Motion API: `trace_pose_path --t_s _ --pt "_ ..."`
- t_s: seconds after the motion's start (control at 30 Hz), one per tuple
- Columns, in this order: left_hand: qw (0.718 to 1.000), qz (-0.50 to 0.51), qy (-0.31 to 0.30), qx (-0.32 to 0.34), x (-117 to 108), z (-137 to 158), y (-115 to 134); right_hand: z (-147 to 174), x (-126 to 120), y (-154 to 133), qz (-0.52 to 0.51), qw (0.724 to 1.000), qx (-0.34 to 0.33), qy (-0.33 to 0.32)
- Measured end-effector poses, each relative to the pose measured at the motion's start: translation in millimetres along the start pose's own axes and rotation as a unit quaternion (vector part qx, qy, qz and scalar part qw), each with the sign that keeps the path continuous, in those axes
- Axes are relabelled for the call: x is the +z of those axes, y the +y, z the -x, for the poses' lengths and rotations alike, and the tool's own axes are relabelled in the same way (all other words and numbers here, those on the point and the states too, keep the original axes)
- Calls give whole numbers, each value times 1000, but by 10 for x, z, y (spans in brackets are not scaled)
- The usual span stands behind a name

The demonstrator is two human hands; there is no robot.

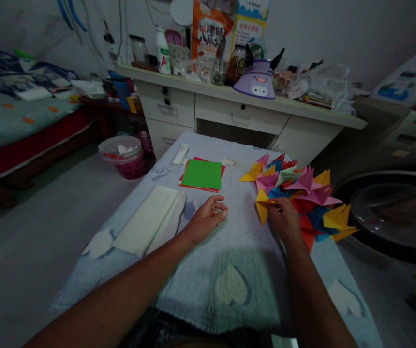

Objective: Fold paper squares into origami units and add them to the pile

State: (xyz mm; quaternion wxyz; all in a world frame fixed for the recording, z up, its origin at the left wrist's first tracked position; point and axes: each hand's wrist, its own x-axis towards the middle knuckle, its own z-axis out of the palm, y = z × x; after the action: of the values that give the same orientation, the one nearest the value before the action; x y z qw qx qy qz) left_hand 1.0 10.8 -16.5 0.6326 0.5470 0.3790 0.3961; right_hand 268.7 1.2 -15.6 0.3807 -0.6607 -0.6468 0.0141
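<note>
My right hand [285, 217] pinches a yellow origami crane [262, 205] at the near left side of a heap of folded paper cranes [307, 181] in pink, red, blue, yellow and pale green. Resting over the middle of the cloth, my left hand [210, 215] has loosely curled fingers that are apart, and nothing shows in them. Just beyond it lies a stack of square origami paper [202, 175], green on top with red edges showing below. Left of that hand is a folded whitish sheet [148, 217].
A cloth with heart shapes [231, 285] covers the table. A small white box [181, 154] lies near its far left. Behind stands a cluttered white desk [215, 104]. A pink bin [124, 157] is on the floor at left, a front-loading washing machine [393, 212] at right.
</note>
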Motion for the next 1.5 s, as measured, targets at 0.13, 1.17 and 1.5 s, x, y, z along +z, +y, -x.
trace_pose_path --t_s 0.13,1.17,1.5 --pt "1000 1 -3 1 1 -13 -35 -14 108 14 58 997 5 -58" --pt "967 -236 -14 97 10 109 40 151 -30 -408 -10 985 -39 170" --pt "890 -418 32 180 -14 142 112 372 391 -681 -71 974 -179 -116"
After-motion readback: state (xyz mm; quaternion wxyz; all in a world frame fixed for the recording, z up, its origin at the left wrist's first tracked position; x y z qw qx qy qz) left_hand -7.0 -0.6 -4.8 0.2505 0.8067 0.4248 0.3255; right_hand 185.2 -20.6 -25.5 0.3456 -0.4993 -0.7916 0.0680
